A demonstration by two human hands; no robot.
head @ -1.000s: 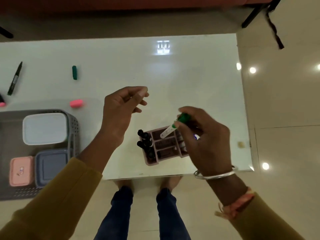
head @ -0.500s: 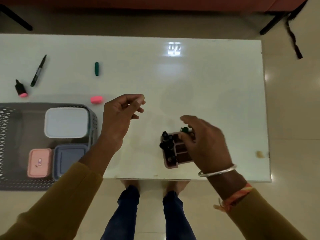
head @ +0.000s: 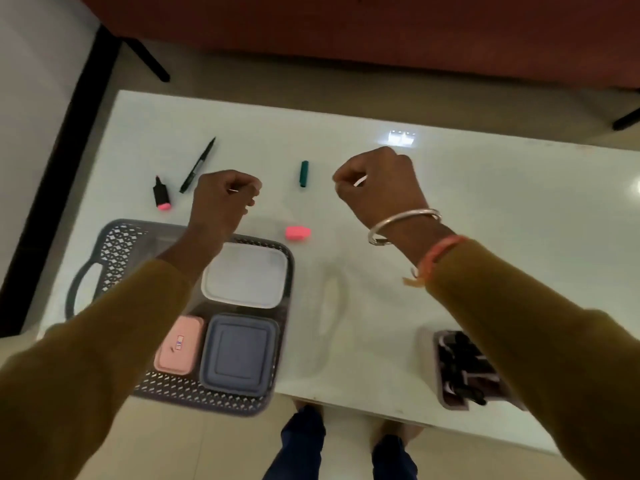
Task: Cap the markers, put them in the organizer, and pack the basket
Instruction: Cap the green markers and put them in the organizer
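A second ago the right hand (head: 381, 183) was lowering a green-capped marker into the organizer (head: 450, 393); now both hands are raised over the far table (head: 485, 220), fingers loosely curled and holding nothing. The left hand (head: 223, 199) hovers near the uncapped pink marker (head: 161, 195) and black pen (head: 197, 165). A green cap (head: 304, 173) and pink cap (head: 298, 233) lie loose. The basket (head: 114, 240) holds three boxes. Capping the pink marker looks next.

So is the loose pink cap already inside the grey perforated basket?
No, the loose pink cap lies on the white table just beyond the grey perforated basket.
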